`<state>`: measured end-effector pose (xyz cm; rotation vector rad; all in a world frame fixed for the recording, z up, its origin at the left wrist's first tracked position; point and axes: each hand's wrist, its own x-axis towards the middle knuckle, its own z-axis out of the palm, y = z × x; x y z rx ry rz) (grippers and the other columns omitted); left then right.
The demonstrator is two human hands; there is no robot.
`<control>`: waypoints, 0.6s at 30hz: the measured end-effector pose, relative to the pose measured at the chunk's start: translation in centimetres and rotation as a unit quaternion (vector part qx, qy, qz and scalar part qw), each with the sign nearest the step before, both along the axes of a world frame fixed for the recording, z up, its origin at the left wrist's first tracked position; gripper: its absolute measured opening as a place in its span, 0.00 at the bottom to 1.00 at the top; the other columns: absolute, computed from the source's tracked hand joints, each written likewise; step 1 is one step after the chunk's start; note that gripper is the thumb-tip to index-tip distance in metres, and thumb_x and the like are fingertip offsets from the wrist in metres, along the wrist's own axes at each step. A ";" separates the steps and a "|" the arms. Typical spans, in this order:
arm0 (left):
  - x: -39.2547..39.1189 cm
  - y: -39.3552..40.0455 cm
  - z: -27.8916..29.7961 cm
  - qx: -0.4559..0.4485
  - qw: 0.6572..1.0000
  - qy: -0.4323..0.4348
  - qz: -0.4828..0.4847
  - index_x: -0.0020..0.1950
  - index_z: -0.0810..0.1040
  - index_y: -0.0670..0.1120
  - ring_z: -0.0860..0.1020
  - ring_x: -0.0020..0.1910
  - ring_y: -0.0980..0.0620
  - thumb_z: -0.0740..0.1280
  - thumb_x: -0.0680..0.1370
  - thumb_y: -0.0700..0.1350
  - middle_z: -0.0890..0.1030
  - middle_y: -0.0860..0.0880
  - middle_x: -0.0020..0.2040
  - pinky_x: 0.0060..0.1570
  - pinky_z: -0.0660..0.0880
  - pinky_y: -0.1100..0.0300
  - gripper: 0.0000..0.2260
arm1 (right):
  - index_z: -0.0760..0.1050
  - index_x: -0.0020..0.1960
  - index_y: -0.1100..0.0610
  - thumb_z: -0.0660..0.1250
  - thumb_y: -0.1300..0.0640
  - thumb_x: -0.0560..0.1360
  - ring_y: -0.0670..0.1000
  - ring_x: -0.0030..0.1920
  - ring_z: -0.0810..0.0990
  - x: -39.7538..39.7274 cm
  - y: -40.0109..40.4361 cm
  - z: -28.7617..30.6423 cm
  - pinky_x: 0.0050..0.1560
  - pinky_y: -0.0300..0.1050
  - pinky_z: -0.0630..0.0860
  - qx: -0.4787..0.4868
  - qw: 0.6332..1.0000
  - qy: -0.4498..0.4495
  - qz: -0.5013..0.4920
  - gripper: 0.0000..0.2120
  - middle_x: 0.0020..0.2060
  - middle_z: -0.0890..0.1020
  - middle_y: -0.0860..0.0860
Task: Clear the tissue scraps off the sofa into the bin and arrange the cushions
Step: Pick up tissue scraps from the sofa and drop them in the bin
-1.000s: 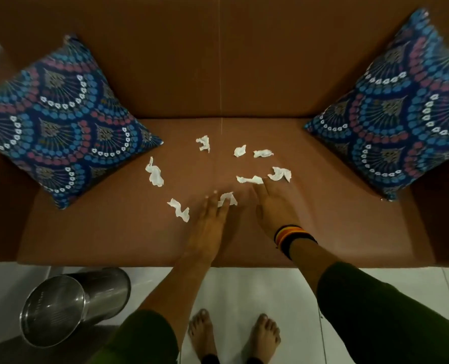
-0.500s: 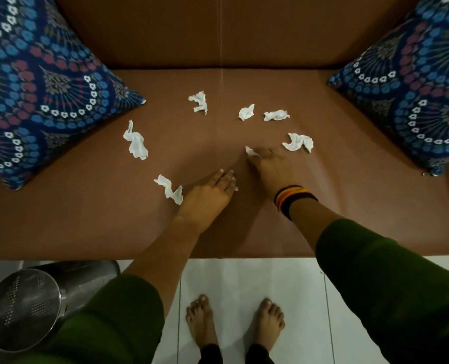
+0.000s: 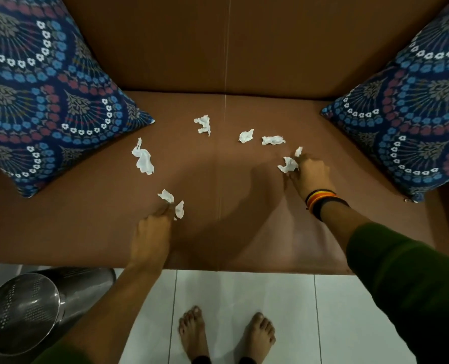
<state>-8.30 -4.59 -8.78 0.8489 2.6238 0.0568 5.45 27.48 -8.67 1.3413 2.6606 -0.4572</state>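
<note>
White tissue scraps lie scattered on the brown sofa seat. My left hand pinches two scraps near the seat's front. My right hand, with striped bangles at the wrist, grips a scrap, and a smaller piece sticks out above its fingers. Loose scraps rest at the left, the centre back and the right of centre. A blue patterned cushion leans in the left corner and another in the right corner.
A shiny steel bin stands tilted on the white tiled floor at the lower left, below the sofa's front edge. My bare feet are on the tiles in front of the sofa.
My left hand moved left and took hold of the scrap near the front. My right hand moved right and grasped the scrap there. The view came closer to the seat.
</note>
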 end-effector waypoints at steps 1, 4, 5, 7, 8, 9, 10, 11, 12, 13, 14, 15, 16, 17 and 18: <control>-0.2 -0.1 -0.4 -0.016 1.000 0.017 -0.003 0.69 0.75 0.39 0.81 0.51 0.32 0.65 0.77 0.28 0.82 0.35 0.56 0.51 0.78 0.41 0.21 | 0.73 0.66 0.61 0.69 0.53 0.76 0.67 0.51 0.82 -0.4 0.4 -0.5 0.47 0.54 0.78 0.002 1.000 -0.011 0.016 0.21 0.53 0.82 0.63; -0.8 0.4 -2.6 0.025 0.999 0.035 -0.014 0.79 0.64 0.44 0.84 0.51 0.35 0.66 0.78 0.30 0.80 0.38 0.64 0.54 0.81 0.42 0.30 | 0.71 0.69 0.59 0.70 0.53 0.75 0.66 0.51 0.82 -1.2 0.5 -1.9 0.49 0.55 0.79 -0.003 0.997 -0.053 0.056 0.24 0.55 0.82 0.62; -1.0 0.7 -3.3 0.024 0.999 0.020 -0.014 0.80 0.61 0.45 0.83 0.53 0.36 0.65 0.78 0.30 0.78 0.40 0.68 0.56 0.81 0.43 0.32 | 0.72 0.67 0.59 0.70 0.55 0.75 0.66 0.51 0.82 -1.3 0.2 -2.2 0.49 0.56 0.80 0.002 0.996 -0.057 0.064 0.22 0.54 0.83 0.62; -0.9 1.1 -4.2 0.006 1.000 0.012 -0.009 0.81 0.59 0.47 0.82 0.58 0.36 0.64 0.77 0.28 0.71 0.43 0.76 0.58 0.79 0.44 0.35 | 0.76 0.61 0.62 0.67 0.58 0.77 0.67 0.49 0.82 -1.4 -0.5 -2.9 0.49 0.55 0.80 0.022 0.996 -0.048 0.069 0.15 0.52 0.83 0.63; -0.8 1.1 -4.5 -0.002 1.000 0.012 -0.016 0.81 0.59 0.48 0.80 0.62 0.36 0.64 0.78 0.28 0.67 0.44 0.78 0.61 0.78 0.44 0.35 | 0.77 0.59 0.63 0.65 0.57 0.78 0.67 0.49 0.82 -1.3 -0.9 -3.1 0.48 0.55 0.79 0.025 0.996 -0.045 0.067 0.12 0.51 0.83 0.63; -0.6 1.1 -4.6 0.001 1.000 0.011 -0.021 0.81 0.61 0.47 0.78 0.65 0.37 0.63 0.79 0.29 0.67 0.43 0.79 0.64 0.77 0.44 0.32 | 0.79 0.57 0.64 0.64 0.56 0.80 0.67 0.49 0.82 -1.1 -1.4 -3.4 0.49 0.54 0.79 0.018 0.997 -0.038 0.065 0.13 0.51 0.83 0.63; -0.5 1.2 -4.5 0.008 1.000 0.007 -0.015 0.80 0.63 0.46 0.78 0.66 0.38 0.63 0.81 0.32 0.71 0.42 0.76 0.65 0.76 0.45 0.28 | 0.80 0.57 0.63 0.63 0.55 0.80 0.67 0.50 0.82 -0.9 -1.9 -3.6 0.51 0.54 0.80 0.004 0.997 -0.034 0.062 0.14 0.52 0.83 0.63; -0.6 1.4 -4.0 0.009 1.000 0.003 -0.005 0.77 0.67 0.45 0.80 0.63 0.39 0.62 0.83 0.36 0.76 0.41 0.71 0.63 0.78 0.47 0.22 | 0.80 0.58 0.62 0.63 0.54 0.80 0.66 0.51 0.82 -0.7 -2.5 -3.6 0.53 0.54 0.80 -0.017 0.998 -0.028 0.058 0.14 0.52 0.83 0.62; -0.7 1.8 -3.3 0.001 1.000 0.009 0.000 0.74 0.71 0.43 0.83 0.59 0.41 0.61 0.85 0.39 0.81 0.41 0.66 0.61 0.79 0.50 0.17 | 0.81 0.58 0.62 0.63 0.53 0.80 0.66 0.52 0.82 -0.6 -3.3 -3.4 0.55 0.55 0.80 -0.040 0.998 -0.018 0.054 0.14 0.53 0.84 0.62; -0.9 2.2 -2.5 -0.008 1.000 0.023 -0.003 0.71 0.73 0.41 0.84 0.56 0.43 0.60 0.85 0.42 0.83 0.41 0.61 0.58 0.79 0.53 0.14 | 0.81 0.58 0.61 0.65 0.52 0.80 0.65 0.52 0.82 -0.4 -4.1 -3.2 0.56 0.56 0.80 -0.063 0.997 -0.005 0.047 0.15 0.53 0.84 0.61; -0.9 2.6 -1.7 -0.005 1.000 0.030 -0.002 0.68 0.75 0.40 0.85 0.54 0.43 0.58 0.86 0.43 0.84 0.41 0.58 0.56 0.79 0.55 0.14 | 0.82 0.58 0.59 0.66 0.52 0.79 0.64 0.53 0.82 -0.3 -5.0 -2.9 0.57 0.56 0.80 -0.089 0.995 0.013 0.037 0.14 0.53 0.84 0.60; -1.0 3.0 -1.1 0.000 1.000 0.030 -0.005 0.66 0.77 0.39 0.85 0.54 0.43 0.58 0.86 0.44 0.84 0.41 0.58 0.56 0.79 0.55 0.14 | 0.83 0.57 0.58 0.67 0.52 0.78 0.63 0.53 0.83 -0.2 -6.1 -2.5 0.57 0.56 0.80 -0.113 0.993 0.031 0.029 0.13 0.53 0.85 0.60; -1.0 3.2 -0.6 0.006 1.000 0.023 0.000 0.64 0.79 0.38 0.85 0.54 0.43 0.58 0.86 0.43 0.84 0.40 0.57 0.56 0.78 0.56 0.14 | 0.84 0.56 0.58 0.68 0.53 0.77 0.63 0.54 0.83 -0.1 -7.1 -2.1 0.58 0.55 0.80 -0.131 0.990 0.049 0.027 0.12 0.53 0.85 0.59; -0.8 3.2 -0.4 0.014 1.000 0.014 0.010 0.62 0.80 0.38 0.84 0.54 0.43 0.59 0.85 0.42 0.85 0.40 0.57 0.57 0.78 0.56 0.14 | 0.84 0.55 0.57 0.69 0.55 0.77 0.62 0.53 0.83 0.0 -8.2 -1.7 0.58 0.55 0.80 -0.139 0.987 0.069 0.033 0.11 0.52 0.86 0.58; -0.7 3.1 -0.1 0.029 0.999 0.005 0.028 0.61 0.82 0.38 0.85 0.52 0.42 0.60 0.85 0.41 0.85 0.40 0.56 0.56 0.79 0.55 0.13 | 0.85 0.54 0.57 0.69 0.55 0.77 0.61 0.53 0.84 0.0 -9.3 -1.4 0.58 0.54 0.80 -0.139 0.985 0.088 0.045 0.10 0.52 0.86 0.58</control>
